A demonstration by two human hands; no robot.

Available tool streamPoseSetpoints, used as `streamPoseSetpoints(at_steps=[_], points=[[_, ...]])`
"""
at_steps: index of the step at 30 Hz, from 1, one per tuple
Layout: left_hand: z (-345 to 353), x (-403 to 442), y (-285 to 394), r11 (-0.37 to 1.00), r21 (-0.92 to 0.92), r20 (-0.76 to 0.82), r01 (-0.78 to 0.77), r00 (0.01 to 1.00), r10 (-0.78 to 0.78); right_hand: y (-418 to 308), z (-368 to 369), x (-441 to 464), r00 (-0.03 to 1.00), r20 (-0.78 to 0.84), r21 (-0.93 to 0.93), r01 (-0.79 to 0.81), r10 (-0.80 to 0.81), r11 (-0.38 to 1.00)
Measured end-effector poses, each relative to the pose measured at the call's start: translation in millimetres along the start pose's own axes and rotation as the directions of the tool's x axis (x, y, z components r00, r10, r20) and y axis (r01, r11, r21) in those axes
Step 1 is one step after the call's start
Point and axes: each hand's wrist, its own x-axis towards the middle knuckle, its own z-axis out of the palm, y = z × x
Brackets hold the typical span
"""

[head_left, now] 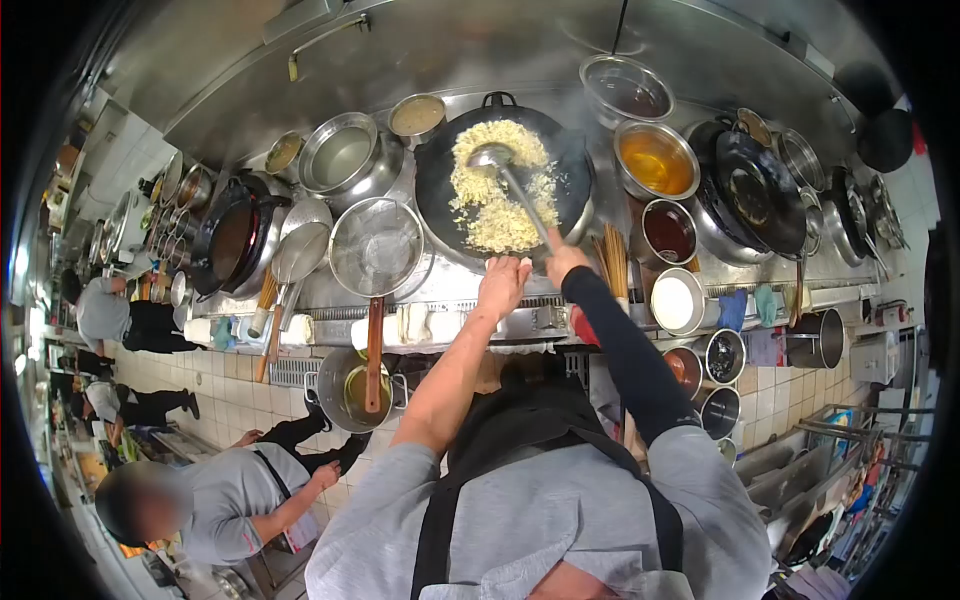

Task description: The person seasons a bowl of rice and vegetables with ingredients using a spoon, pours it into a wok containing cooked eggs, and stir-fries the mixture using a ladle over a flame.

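My right hand [567, 262] is closed round the handle of a long metal ladle [522, 196]. The ladle's bowl rests on pale yellow fried rice [503, 228], which is spread in loose clumps over the middle of a large black wok [572, 190]. My left hand [504, 287] is closed on the wok's near edge, and the exact spot it grips is hidden under the fingers. A loop handle stands up at the wok's far rim.
A wire strainer [377, 247] and a pot of cloudy liquid [340, 153] sit left of the wok. To its right are a bowl of amber liquid [656, 162], dark red sauce [669, 231] and stacked black woks [750, 190]. A co-worker [225, 505] is behind at left.
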Motion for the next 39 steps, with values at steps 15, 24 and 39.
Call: streamPoseSetpoints(at_steps=[15, 24, 39], points=[[-3.3, -24.9, 14.3, 0.977, 0.212, -0.336, 0.004, 0.939, 0.069, 67.2, -175.2, -167.7, 0.984, 0.14, 0.137, 0.093, -0.112, 0.986], [-10.8, -23.2, 3.6, 0.993, 0.117, -0.275, -0.034, 0.959, 0.065, 35.2, 7.9, 12.6, 0.962, -0.24, 0.563, 0.031, 0.128, 0.826], [-15.5, -29.9, 7.7, 0.998, -0.031, -0.396, -0.046, 0.918, 0.029, 132.1, -14.5, -157.1, 0.963, -0.075, 0.083, 0.265, -0.259, 0.961]])
